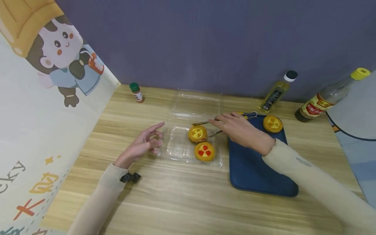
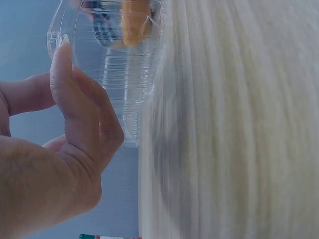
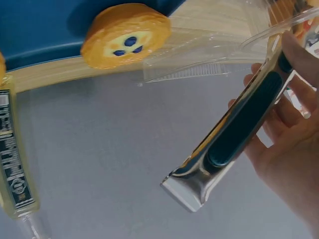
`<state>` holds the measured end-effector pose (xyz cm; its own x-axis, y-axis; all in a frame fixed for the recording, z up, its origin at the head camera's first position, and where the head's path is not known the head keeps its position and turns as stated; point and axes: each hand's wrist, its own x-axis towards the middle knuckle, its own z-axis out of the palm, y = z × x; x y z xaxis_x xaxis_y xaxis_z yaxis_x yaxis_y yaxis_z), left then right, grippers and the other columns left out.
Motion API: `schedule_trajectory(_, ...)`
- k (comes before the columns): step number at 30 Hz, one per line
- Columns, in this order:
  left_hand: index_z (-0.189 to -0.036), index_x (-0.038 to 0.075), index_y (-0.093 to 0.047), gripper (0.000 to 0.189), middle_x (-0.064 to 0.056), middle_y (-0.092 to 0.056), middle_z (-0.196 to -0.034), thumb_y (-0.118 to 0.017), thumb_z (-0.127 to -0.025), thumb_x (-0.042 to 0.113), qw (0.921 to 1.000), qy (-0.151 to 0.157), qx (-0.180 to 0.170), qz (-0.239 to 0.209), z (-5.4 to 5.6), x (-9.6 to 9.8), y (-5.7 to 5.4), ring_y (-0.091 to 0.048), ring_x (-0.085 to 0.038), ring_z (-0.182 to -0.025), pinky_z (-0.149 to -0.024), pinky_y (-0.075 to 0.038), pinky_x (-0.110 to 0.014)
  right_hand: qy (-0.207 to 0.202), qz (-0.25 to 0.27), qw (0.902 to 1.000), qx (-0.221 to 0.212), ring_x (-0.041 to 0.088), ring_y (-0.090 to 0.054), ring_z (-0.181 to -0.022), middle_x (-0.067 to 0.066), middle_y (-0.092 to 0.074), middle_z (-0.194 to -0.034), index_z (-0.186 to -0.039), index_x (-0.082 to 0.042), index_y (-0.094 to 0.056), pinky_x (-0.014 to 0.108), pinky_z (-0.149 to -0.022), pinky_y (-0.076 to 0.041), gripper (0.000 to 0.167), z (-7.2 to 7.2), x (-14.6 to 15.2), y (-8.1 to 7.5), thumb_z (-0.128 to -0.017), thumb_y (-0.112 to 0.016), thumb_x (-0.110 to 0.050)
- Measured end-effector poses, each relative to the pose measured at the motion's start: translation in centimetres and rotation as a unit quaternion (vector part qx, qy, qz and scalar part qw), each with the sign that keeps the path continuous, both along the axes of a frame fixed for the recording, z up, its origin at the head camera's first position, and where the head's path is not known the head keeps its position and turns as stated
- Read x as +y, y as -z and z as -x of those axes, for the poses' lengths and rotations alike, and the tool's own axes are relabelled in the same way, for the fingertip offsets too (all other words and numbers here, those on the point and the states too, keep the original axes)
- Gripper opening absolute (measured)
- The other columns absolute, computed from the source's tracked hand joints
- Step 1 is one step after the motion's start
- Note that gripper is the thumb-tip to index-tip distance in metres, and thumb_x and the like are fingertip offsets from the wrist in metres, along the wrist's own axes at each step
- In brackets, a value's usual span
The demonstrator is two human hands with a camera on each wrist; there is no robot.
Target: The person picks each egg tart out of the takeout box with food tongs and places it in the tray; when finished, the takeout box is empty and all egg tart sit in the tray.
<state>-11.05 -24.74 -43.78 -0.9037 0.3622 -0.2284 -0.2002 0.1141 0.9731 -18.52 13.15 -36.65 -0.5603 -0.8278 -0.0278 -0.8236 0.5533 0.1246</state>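
My right hand grips metal tongs from above, over the left edge of a blue tray. The tong tips flank a tart with yellow pieces on top, inside a lidded clear plastic box that lies open. A second tart with red pieces sits in the box, nearer me. To the box's left is my left hand, holding nothing, its index finger extended and the others loosely bent. In the left wrist view its fingertip overlaps the clear plastic.
One tart sits on the tray's far right corner; another tart at the far edge is mostly hidden by my right hand in the head view. Behind stand an oil bottle, a dark sauce bottle and a green-capped shaker.
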Motion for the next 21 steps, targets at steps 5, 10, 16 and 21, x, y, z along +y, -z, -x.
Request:
schedule_trajectory(5,-0.168,0.015,-0.020,0.084,-0.018,-0.044,-0.129,-0.056,-0.095,-0.006,1.0000,0.001,0.001,0.006,-0.1,0.1,0.0,-0.056,-0.012,-0.077,-0.060,-0.059,-0.021,-0.004,-0.013,0.9999,-0.010,0.031,-0.062,-0.127,0.010,-0.063,-0.142,-0.154,-0.016,-0.051,0.053,-0.102,-0.057,0.066,0.3,-1.1,0.3,-0.093,-0.078,-0.013)
schedule_trajectory(10,-0.168,0.016,-0.020,0.082,-0.019,-0.044,-0.129,-0.055,-0.096,-0.006,1.0000,0.001,0.002,0.009,-0.1,0.1,0.2,-0.056,-0.011,-0.077,-0.060,-0.059,-0.020,0.002,-0.026,0.9995,-0.020,0.031,-0.061,-0.130,0.009,-0.062,-0.144,-0.155,-0.018,-0.050,0.053,-0.103,-0.056,0.068,0.4,-1.9,0.4,-0.094,-0.078,-0.021)
schedule_trajectory(16,-0.168,0.016,-0.020,0.082,-0.020,-0.044,-0.131,-0.056,-0.097,-0.006,1.0000,-0.001,-0.002,0.006,-0.2,0.1,0.1,-0.056,-0.011,-0.077,-0.059,-0.059,-0.020,0.005,-0.035,0.9993,-0.009,0.030,-0.062,-0.127,0.009,-0.064,-0.142,-0.155,-0.019,-0.051,0.050,-0.099,-0.058,0.067,0.4,-1.9,0.3,-0.093,-0.078,-0.024)
schedule_trajectory(21,-0.168,0.018,-0.021,0.082,-0.021,-0.044,-0.132,-0.057,-0.097,-0.004,0.9999,-0.002,-0.003,0.014,-0.2,0.1,-0.1,-0.057,-0.012,-0.078,-0.060,-0.059,-0.020,0.002,-0.039,0.9992,0.005,0.028,-0.063,-0.123,0.009,-0.065,-0.138,-0.154,-0.018,-0.052,0.047,-0.092,-0.058,0.066,0.0,-1.7,0.1,-0.093,-0.078,-0.026)
